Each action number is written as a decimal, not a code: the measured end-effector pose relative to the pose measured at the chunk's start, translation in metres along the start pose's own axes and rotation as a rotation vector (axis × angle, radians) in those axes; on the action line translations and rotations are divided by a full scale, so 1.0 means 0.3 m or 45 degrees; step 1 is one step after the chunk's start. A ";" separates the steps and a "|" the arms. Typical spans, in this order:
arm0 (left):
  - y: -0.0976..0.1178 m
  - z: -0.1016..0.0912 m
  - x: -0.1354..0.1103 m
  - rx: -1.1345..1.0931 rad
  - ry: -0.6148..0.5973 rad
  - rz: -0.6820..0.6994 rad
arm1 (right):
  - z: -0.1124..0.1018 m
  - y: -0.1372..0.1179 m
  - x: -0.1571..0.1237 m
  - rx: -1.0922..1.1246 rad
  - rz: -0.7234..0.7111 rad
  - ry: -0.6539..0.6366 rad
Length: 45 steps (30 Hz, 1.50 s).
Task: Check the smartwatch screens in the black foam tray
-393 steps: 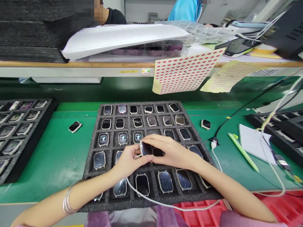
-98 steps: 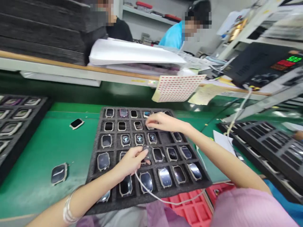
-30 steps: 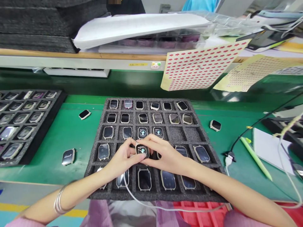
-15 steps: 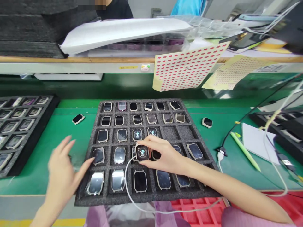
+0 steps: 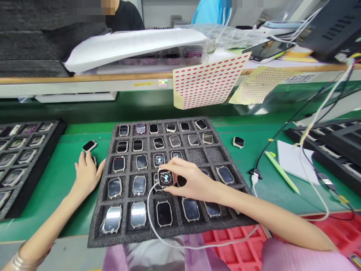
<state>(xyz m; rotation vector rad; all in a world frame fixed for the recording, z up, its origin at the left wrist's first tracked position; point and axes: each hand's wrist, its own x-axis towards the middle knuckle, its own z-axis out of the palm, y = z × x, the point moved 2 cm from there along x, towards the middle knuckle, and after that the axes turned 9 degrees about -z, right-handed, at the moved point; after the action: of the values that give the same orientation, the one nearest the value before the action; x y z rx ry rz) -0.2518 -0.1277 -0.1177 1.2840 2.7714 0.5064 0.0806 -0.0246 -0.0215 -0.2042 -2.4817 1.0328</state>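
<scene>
1. Watch with lit dial (image 5: 165, 178) is in the right hand (image 5: 187, 175): thumb and fingers pinch it at its right side, dial facing up.
2. Position: over the middle of the foam tray (image 5: 124, 238), around the fourth row from the back. Clearance underneath is hard to judge from this angle.
3. White cable (image 5: 197, 248) meets the held watch at its left side, loops down past the tray's front edge. Exact joint too small to read.
4. Left hand (image 5: 86, 172) is palm down on or just above the green bench (image 5: 66, 156), left of the tray. Thumb stands off from the fingers, no pinch visible. Half-covered watch (image 5: 94, 160) shows beside the fingers; contact hidden.
5. Dark-screen watch (image 5: 89, 145) lies just beyond the left hand. Touching or not: can't make out.
6. Step in hand, my read: right side holds the lit, cabled watch up while left side is at the bench watches.
7. Next move, my judgement: left needs its thumb brought in against the fingers before lifting anything; right needs a steady pinch so the cable doesn't get tugged.
</scene>
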 end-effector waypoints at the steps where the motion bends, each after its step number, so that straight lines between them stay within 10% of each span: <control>1: 0.020 -0.012 0.022 -0.028 0.024 -0.015 | -0.002 0.000 -0.003 -0.006 0.005 0.005; 7: 0.242 -0.175 -0.070 -0.420 0.129 0.213 | -0.017 -0.007 -0.021 -0.011 -0.047 0.075; 12: 0.538 -0.197 -0.285 -1.354 -1.338 0.241 | -0.024 -0.036 -0.011 -0.002 -0.038 0.082; 15: 0.640 -0.167 -0.338 -1.312 -1.691 0.128 | -0.067 -0.043 -0.027 -0.003 -0.022 0.080; 21: 0.661 -0.080 -0.343 -1.403 -1.813 -0.077 | -0.293 0.108 -0.195 -0.376 0.247 0.216; 26: 0.673 -0.048 -0.348 -1.515 -1.826 -0.040 | -0.394 0.218 -0.324 -0.692 0.394 -0.079; 33: 0.678 -0.030 -0.345 -1.589 -1.864 -0.077 | -0.372 0.069 -0.382 -0.673 0.416 -0.299; 40: 0.670 -0.001 -0.340 -1.702 -1.926 -0.091 | -0.336 0.122 -0.415 -0.602 0.465 -0.375; 45: 0.665 0.016 -0.341 -1.773 -1.913 -0.081 | -0.334 0.050 -0.313 -0.596 0.373 -0.106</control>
<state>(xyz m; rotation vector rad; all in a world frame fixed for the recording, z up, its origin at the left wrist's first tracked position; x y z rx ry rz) -0.0373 -0.0828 -0.0697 0.5983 0.7813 0.7335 0.2092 0.0220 -0.0017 -0.6978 -2.7943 0.5504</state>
